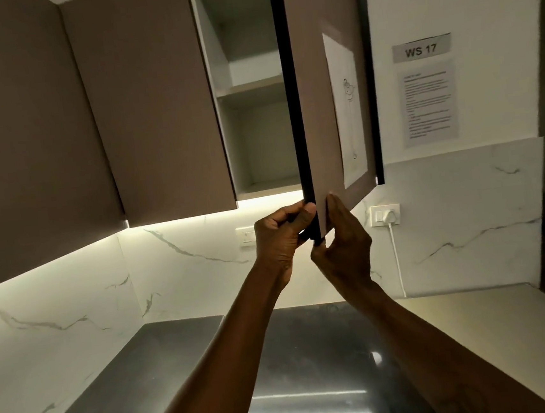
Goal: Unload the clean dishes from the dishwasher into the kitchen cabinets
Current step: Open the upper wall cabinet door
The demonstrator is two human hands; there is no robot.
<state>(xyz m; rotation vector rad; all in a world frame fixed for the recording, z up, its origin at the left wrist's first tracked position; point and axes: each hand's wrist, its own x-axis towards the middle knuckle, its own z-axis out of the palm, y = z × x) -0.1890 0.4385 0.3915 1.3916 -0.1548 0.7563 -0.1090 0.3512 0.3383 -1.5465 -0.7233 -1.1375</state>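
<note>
A wall cabinet (257, 134) stands partly open above the counter, showing two bare shelves inside. Its taupe door (317, 102) with a dark edge is swung out toward me and carries a taped paper sketch. My left hand (282, 238) grips the door's lower corner from the inner side. My right hand (343, 242) holds the same corner from the outer face, fingers flat against the panel. No dishes and no dishwasher are in view.
A closed taupe cabinet door (142, 112) hangs to the left. Below lies a dark glossy counter (187, 374) against a marble backsplash. A plugged socket (385, 215) with a white cable and a "WS 17" sign (421, 48) sit on the right wall.
</note>
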